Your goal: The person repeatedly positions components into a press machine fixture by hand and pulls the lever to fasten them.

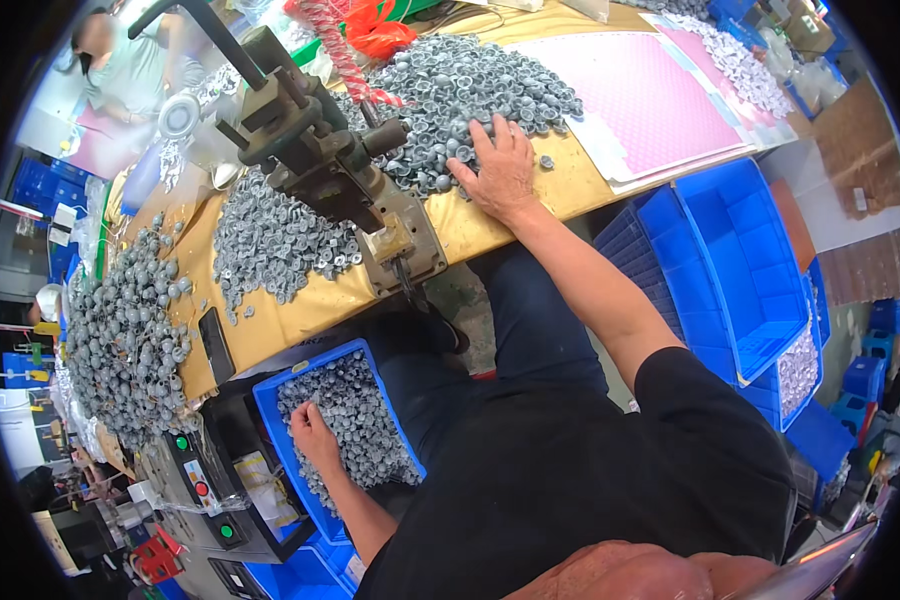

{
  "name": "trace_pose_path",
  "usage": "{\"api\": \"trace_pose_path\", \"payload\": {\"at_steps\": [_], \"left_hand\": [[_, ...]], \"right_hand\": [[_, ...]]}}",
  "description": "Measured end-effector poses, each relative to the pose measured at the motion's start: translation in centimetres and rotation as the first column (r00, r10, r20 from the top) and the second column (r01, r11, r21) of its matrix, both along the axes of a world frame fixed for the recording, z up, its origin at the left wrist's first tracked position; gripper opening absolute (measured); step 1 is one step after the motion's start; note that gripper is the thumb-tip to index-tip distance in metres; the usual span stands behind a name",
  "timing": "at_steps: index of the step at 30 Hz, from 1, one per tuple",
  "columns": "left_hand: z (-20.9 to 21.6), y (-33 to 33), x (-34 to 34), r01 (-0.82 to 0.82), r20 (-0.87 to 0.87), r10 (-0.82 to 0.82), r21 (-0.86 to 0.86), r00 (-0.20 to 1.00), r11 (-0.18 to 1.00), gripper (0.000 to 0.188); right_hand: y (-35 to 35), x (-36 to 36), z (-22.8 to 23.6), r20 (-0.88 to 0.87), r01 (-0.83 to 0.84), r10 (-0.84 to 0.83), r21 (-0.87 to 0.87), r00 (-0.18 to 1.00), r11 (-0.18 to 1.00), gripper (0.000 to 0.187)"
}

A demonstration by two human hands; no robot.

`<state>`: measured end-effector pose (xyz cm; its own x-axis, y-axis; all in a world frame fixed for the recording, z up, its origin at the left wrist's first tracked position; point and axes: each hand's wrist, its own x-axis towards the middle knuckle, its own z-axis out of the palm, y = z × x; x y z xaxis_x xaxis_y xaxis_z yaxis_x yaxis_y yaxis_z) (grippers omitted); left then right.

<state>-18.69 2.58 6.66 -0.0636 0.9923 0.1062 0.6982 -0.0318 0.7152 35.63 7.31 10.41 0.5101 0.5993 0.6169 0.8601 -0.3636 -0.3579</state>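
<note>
My right hand (500, 172) lies over the near edge of a heap of small grey cup-shaped parts (470, 85) on the table, its fingers spread apart and touching them. One loose grey part (546, 162) sits just right of that hand. Lower left, my left hand (315, 436) is over a blue bin (372, 352) filled with small grey parts (365, 415); its fingers are curled in, and whatever they hold is hidden. Between the hands stands a dark metal hand press (315, 150) with a long lever, fixed at the table's front edge.
More grey cups (280, 235) lie left of the press, and grey balls (130, 340) are heaped farther left beside a phone (214, 345). A control box (202, 488) with buttons stands below. At right are pink sheets (650, 95) and stacked blue bins (735, 270). Another person (125, 75) sits far left.
</note>
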Motion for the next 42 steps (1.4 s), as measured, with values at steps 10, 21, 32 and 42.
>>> {"api": "trace_pose_path", "payload": {"at_steps": [10,21,32,42], "left_hand": [[-7.2,-5.7,-8.3,-0.086,-0.167,0.059,-0.161,0.984,0.983,0.03],[-7.3,-5.3,-9.2,-0.177,-0.254,0.153,-0.074,0.955,0.981,0.034],[7.7,7.4,15.1,0.262,-0.07,-0.252,0.254,0.965,0.931,0.024],[5.4,11.2,19.7,0.361,-0.225,-0.305,0.283,0.925,0.889,0.023]], "right_hand": [[-1.7,4.7,0.4,0.015,-0.021,0.022,-0.045,1.0,0.999,0.074],[-6.1,4.3,0.0,0.041,-0.213,0.21,0.286,0.977,0.934,0.038],[-5.9,0.2,0.1,0.077,-0.411,0.411,-0.012,0.908,0.911,0.028],[-7.2,-0.4,1.5,0.101,-0.592,0.588,0.019,0.803,0.806,0.016]]}}
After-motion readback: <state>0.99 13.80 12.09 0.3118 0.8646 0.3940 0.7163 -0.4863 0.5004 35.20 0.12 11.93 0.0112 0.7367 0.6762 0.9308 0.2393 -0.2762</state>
